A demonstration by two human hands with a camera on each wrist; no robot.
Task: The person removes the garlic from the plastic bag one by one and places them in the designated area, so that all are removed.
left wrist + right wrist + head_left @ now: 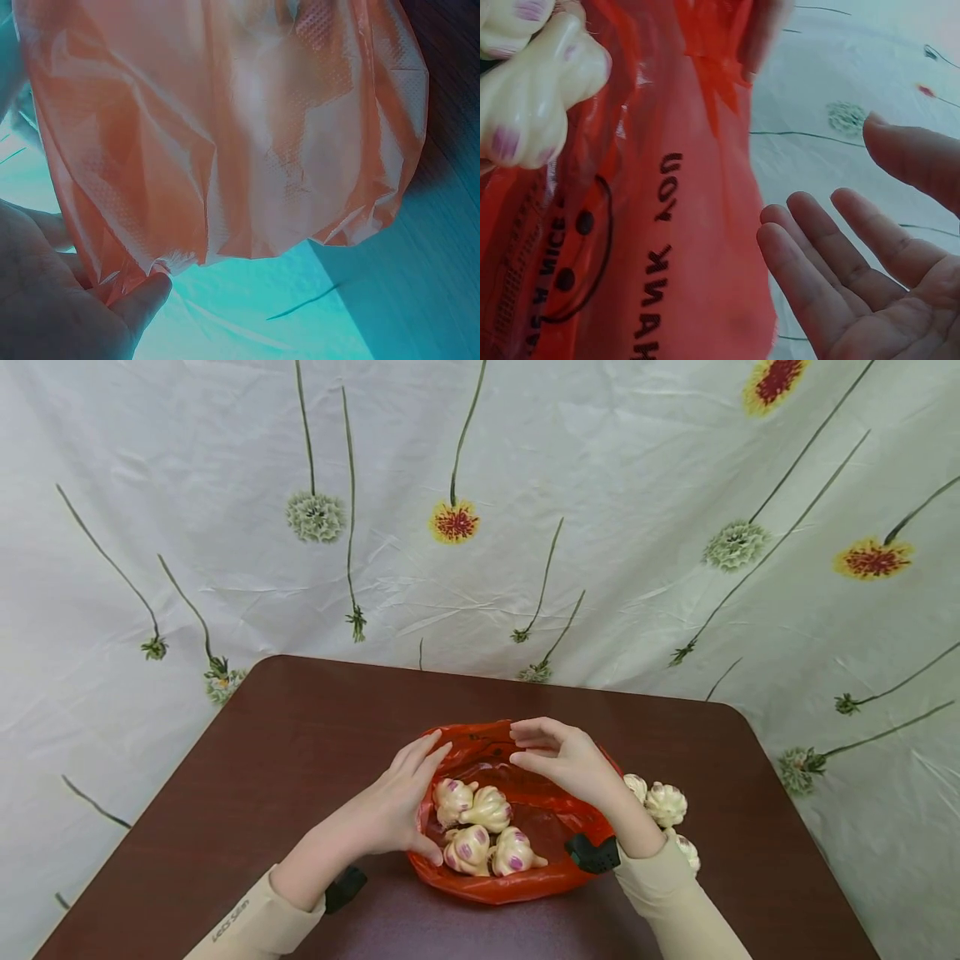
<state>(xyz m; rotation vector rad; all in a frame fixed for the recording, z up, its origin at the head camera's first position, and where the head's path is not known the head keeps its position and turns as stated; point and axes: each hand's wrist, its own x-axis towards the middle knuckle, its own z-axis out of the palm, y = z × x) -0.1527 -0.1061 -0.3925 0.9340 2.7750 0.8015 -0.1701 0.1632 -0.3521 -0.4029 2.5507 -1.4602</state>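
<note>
A red plastic bag (pixel 525 887) lies with its mouth spread wide on the table, several purple-streaked garlic bulbs (pixel 488 810) grouped in its left half. My left hand (pixel 386 806) is at the bag's left rim, fingers straight and spread. Its thumb (pixel 146 300) touches crinkled film at the edge in the left wrist view. Over the bag's far right side hovers my right hand (pixel 573 764), fingers loosely bent. From the right wrist, that hand (pixel 862 277) holds nothing and is apart from the film. Part of a garlic bulb (pixel 536 97) shows there too.
Three paler garlic bulbs (pixel 666 804) lie on the table right of the bag, partly behind my right forearm. The dark red-brown table (pixel 337 718) has rounded far corners. A flower-printed white cloth (pixel 240 527) hangs behind it.
</note>
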